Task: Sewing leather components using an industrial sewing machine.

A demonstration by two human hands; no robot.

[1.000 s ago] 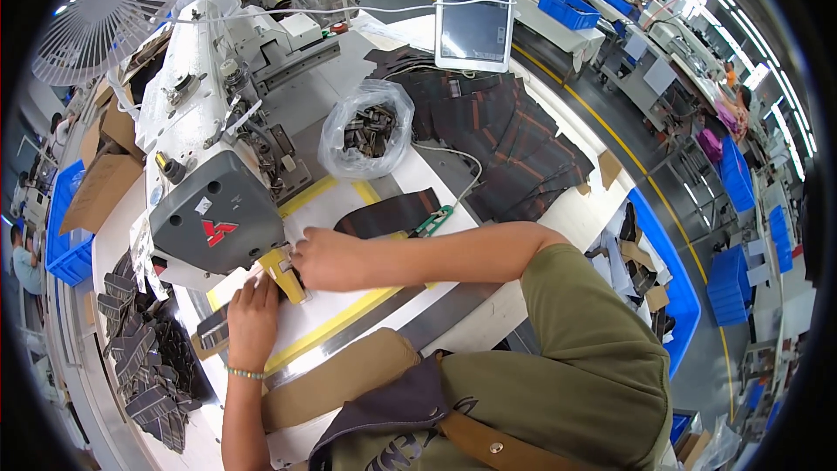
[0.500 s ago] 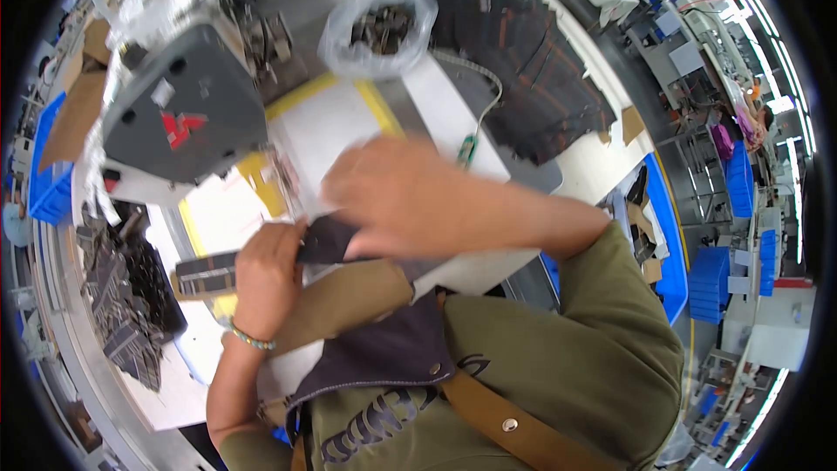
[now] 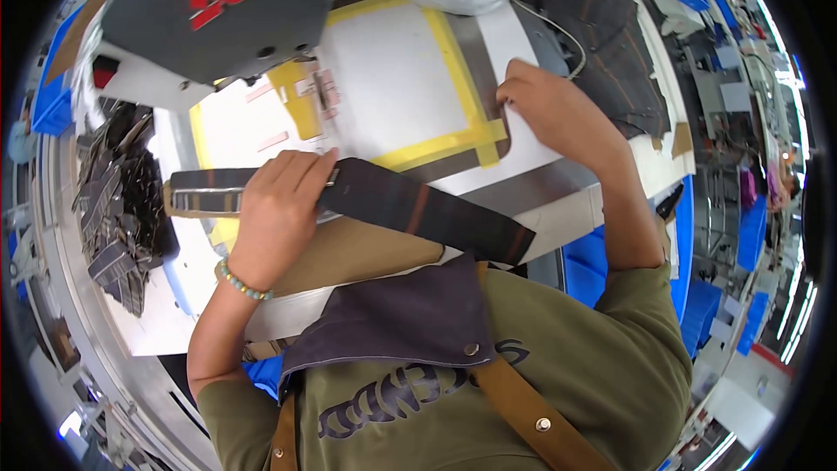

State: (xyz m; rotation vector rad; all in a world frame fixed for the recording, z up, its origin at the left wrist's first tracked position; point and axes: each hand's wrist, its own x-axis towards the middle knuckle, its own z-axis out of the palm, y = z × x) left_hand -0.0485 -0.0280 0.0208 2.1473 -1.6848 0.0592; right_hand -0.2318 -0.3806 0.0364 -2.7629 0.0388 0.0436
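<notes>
A: Where do we have the dark cloth piece (image 3: 427,214)?

B: At the front of the counter (image 3: 166,331), slanting down to the right from our left hand (image 3: 283,205). An orange-brown stripe crosses it, and part of it lies over the brown pad (image 3: 375,253) near our chest.

A: So the left of our hands has it?

B: Yes, it's grasping the piece near its left end, knuckles up, above a beaded bracelet (image 3: 242,283). A banded strip (image 3: 205,201) sticks out on the other side; we can't tell whether the two are joined under the palm.

A: And our right hand (image 3: 547,105)?

B: Well apart from the cloth, just beside the yellow tape (image 3: 488,144) that frames a white sheet (image 3: 392,61). Its fingers are curled in, and we can't tell whether they hold anything.

A: What else do we see around us?

B: The dark grey machine head (image 3: 261,26) at upper left, with a yellow plate (image 3: 301,109) just below it. We have a heap of striped dark pieces (image 3: 122,218) on the left, a clear plastic bag (image 3: 466,0) at the top and a stack of dark cloth (image 3: 602,44) at upper right.
</notes>
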